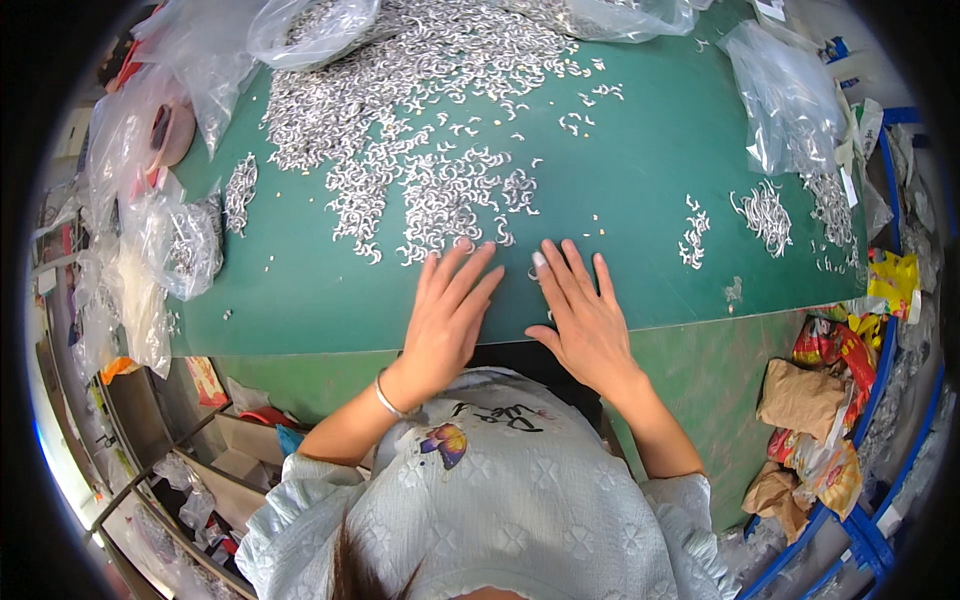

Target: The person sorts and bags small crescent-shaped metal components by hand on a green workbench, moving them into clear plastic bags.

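Observation:
Many small curved silvery pieces (440, 200) lie spread on the green tabletop (600, 130). My left hand (447, 315) is held out with its fingers extended, its fingertips at the near edge of a cluster of these pieces. Beside it to the right, my right hand (582, 315) rests low over the table with its fingers apart. One or two curved pieces (533, 274) show by its index finger and thumb. Neither hand visibly grips anything, though what lies under the palms is hidden.
A large heap of the same pieces (400, 80) fills the far side, partly under clear plastic bags (315, 35). Smaller piles (766, 217) lie at right, near another plastic bag (785, 100). Bagged pieces (190, 240) stand at left. Blue shelving (880, 390) with paper bags (800, 400) borders the right.

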`<state>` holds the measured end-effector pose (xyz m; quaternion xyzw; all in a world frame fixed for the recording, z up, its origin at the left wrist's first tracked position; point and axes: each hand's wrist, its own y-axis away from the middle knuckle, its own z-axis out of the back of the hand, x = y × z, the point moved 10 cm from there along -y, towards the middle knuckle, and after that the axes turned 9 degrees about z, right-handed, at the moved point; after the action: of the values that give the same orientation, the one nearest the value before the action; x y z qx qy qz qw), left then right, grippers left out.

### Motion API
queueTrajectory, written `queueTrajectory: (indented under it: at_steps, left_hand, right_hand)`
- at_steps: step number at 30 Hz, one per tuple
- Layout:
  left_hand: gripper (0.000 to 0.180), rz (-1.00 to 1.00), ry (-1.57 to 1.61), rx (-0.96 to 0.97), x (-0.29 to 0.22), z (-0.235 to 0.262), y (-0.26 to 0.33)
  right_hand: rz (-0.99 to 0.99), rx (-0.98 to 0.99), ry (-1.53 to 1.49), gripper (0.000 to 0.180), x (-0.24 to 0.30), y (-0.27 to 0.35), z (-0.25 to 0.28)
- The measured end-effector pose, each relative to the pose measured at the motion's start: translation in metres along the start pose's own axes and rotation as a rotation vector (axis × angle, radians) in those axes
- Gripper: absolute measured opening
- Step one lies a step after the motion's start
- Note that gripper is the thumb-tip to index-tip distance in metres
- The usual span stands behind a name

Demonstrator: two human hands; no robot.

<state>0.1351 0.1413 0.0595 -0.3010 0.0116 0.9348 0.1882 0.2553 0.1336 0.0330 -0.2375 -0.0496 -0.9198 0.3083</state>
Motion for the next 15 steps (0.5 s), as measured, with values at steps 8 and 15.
queueTrajectory:
  at_steps: [8,15]
  left_hand:
    - [0.057,-0.081,-0.312,0.071,0.045,-0.005,-0.038]
    - [0.059,-0.105,-0.217,-0.033,0.057,0.004,-0.069]
  right_hand:
    - [0.084,0.108,0.105,0.072,0.021,-0.014,-0.027]
    - [0.233,0.133,0.071,0.078,0.058,-0.034,-0.051]
